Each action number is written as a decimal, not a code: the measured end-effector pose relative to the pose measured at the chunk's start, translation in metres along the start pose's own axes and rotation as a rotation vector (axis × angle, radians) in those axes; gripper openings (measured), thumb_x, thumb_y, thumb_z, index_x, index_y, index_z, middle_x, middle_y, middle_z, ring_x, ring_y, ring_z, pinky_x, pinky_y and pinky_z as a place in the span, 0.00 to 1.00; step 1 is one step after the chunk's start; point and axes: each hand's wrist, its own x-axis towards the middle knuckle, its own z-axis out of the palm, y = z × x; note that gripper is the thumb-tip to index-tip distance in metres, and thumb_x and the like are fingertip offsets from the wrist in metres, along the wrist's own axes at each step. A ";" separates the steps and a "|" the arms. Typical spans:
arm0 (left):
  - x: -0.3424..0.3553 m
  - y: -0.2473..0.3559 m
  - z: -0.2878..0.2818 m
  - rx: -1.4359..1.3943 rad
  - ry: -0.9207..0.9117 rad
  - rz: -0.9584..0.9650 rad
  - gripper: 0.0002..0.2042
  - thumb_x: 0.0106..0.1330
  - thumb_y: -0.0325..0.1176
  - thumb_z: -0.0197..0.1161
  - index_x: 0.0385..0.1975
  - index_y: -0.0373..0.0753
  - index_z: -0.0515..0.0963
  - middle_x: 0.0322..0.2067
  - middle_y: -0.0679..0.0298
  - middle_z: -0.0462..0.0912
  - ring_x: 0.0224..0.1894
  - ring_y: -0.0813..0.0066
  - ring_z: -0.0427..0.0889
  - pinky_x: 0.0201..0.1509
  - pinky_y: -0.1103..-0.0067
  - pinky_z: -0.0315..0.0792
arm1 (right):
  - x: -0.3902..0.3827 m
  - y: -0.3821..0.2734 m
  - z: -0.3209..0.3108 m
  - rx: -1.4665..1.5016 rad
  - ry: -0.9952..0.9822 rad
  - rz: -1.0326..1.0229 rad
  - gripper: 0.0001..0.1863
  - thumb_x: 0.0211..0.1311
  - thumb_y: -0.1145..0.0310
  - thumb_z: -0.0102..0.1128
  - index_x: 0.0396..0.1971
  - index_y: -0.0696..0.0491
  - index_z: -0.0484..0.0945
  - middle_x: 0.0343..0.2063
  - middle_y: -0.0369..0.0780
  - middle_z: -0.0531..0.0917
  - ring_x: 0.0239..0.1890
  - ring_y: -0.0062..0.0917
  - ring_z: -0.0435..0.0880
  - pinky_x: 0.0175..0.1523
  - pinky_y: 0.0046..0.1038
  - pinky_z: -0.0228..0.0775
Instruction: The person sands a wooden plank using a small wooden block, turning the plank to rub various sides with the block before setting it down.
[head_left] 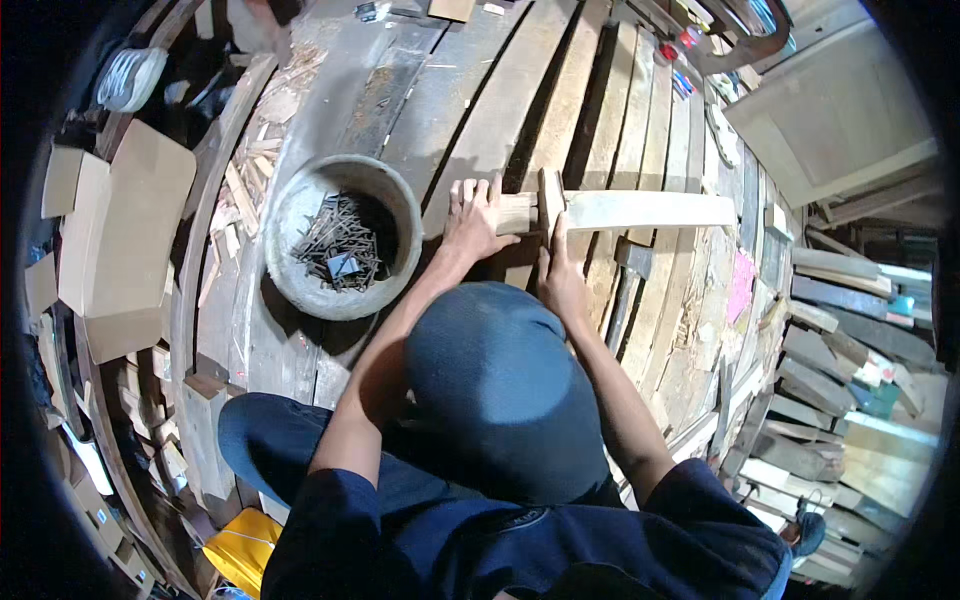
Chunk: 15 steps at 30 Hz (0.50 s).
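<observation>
A long pale wooden board (650,210), slightly curved along its edge, lies sideways across the planks. My left hand (473,225) is closed round its left end, fingers over the far edge. Across the board, close to that hand, stands a short narrow strip of wood (551,205). My right hand (563,280) grips the near end of this strip, with the index finger stretched along it. Just right of my right hand a hammer (632,262) rests on the planks, its dark handle pointing toward me.
A round grey bucket (280,235) holding many nails (335,235) and a small blue item stands left of my left hand. Gaps run between the planks (495,90). Wood scraps (245,195), an open cardboard box (130,230) and stacked timber (830,400) lie around. A dark cap (500,390) fills the near middle.
</observation>
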 end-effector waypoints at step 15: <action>0.018 0.023 0.019 0.041 0.066 0.146 0.38 0.36 0.55 0.75 0.43 0.33 0.73 0.40 0.54 0.76 0.48 0.59 0.73 0.60 0.65 0.60 | -0.012 0.056 -0.017 -0.004 0.120 -0.238 0.38 0.64 0.61 0.51 0.70 0.41 0.43 0.35 0.62 0.78 0.29 0.53 0.81 0.34 0.49 0.74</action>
